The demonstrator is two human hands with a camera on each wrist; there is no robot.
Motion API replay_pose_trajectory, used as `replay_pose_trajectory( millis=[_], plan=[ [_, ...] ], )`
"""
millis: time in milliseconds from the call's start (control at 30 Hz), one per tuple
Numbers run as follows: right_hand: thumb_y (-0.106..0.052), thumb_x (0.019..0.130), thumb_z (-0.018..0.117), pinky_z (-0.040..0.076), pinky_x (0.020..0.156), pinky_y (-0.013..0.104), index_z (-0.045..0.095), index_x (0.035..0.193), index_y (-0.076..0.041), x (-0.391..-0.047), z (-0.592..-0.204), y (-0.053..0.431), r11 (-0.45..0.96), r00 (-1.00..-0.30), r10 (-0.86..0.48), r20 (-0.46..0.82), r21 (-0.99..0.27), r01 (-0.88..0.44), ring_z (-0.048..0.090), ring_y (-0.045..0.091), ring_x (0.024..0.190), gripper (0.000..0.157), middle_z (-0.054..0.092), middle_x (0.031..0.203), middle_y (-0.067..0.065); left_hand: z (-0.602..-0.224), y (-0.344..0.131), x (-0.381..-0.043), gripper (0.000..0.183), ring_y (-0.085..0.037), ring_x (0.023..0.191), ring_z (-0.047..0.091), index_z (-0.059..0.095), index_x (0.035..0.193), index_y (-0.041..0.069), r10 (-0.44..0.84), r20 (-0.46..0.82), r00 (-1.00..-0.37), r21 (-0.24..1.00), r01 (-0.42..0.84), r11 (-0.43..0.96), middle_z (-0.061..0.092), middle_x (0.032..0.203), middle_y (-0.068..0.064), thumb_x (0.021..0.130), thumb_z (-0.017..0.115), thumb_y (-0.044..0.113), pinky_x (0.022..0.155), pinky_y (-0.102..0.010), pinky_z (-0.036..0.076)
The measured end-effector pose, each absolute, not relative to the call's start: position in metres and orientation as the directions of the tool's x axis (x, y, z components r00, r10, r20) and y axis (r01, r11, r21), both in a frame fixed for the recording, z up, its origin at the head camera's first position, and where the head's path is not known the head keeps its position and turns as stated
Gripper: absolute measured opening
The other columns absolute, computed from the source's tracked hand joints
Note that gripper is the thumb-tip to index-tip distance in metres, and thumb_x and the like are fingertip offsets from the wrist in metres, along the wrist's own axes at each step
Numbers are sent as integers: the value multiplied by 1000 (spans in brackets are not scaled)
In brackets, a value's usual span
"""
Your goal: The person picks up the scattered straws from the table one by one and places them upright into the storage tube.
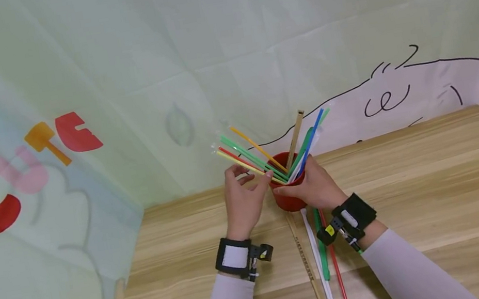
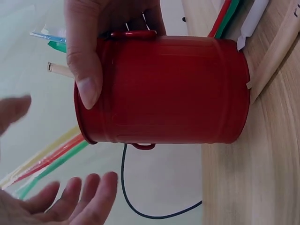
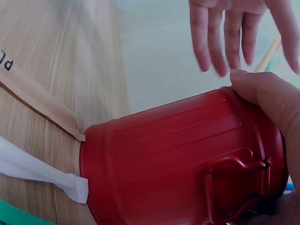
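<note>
A small red metal bucket [image 1: 290,204] with side handles stands upright near the table's back edge, holding several wrapped straws that fan out over its rim. My right hand [image 1: 322,186] grips it at the upper right, and in the right wrist view the thumb [image 3: 262,91] lies along the rim. To the left, my left hand [image 1: 244,205] hovers beside the yellow straw [image 1: 233,157] and red straw [image 1: 246,160]. Its fingers [image 2: 101,197] are spread and relaxed in the left wrist view, with nothing held between them. The straws' lower ends are hidden inside the bucket.
In front of the bucket a brown paper-wrapped straw [image 1: 307,264], a white one [image 1: 318,262], a green one [image 1: 323,251] and a red one [image 1: 336,270] lie side by side on the wooden table [image 1: 440,201]. A printed cloth [image 1: 221,32] hangs behind.
</note>
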State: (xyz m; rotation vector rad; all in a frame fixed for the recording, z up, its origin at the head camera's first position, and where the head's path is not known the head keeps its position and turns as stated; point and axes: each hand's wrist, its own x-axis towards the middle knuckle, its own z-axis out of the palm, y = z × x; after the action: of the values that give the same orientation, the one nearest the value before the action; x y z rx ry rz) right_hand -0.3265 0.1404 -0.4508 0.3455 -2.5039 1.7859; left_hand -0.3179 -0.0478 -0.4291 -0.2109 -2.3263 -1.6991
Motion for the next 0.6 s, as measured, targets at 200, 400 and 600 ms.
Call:
replay_pose_trajectory(
  millis=[200,400,600],
  plan=[
    [-35,85,87,53,106,56,39,150,-14,-326,-451,142,322,-978,-141,156,-927,-194,59,33,129,84,58,142,12,-440,-47,-325,86,-36,148,39,34,156,14,158,184,-970,930,224,291,38,160,-8,90,80,45,121,-54,38],
    [-23,87,85,53,104,60,36,152,-11,-326,-452,143,361,-979,-136,154,-912,-194,59,38,130,82,56,145,16,-452,-42,-333,87,-37,154,32,34,157,24,274,165,-947,922,247,298,36,164,-4,87,80,51,122,-62,32],
    [-18,88,84,51,107,59,35,153,-13,-327,-453,144,375,-983,-136,124,-912,-166,58,38,132,82,55,147,16,-459,-37,-340,85,-22,146,45,40,154,25,348,208,-914,915,308,263,50,153,3,85,84,49,119,-56,39]
  ],
)
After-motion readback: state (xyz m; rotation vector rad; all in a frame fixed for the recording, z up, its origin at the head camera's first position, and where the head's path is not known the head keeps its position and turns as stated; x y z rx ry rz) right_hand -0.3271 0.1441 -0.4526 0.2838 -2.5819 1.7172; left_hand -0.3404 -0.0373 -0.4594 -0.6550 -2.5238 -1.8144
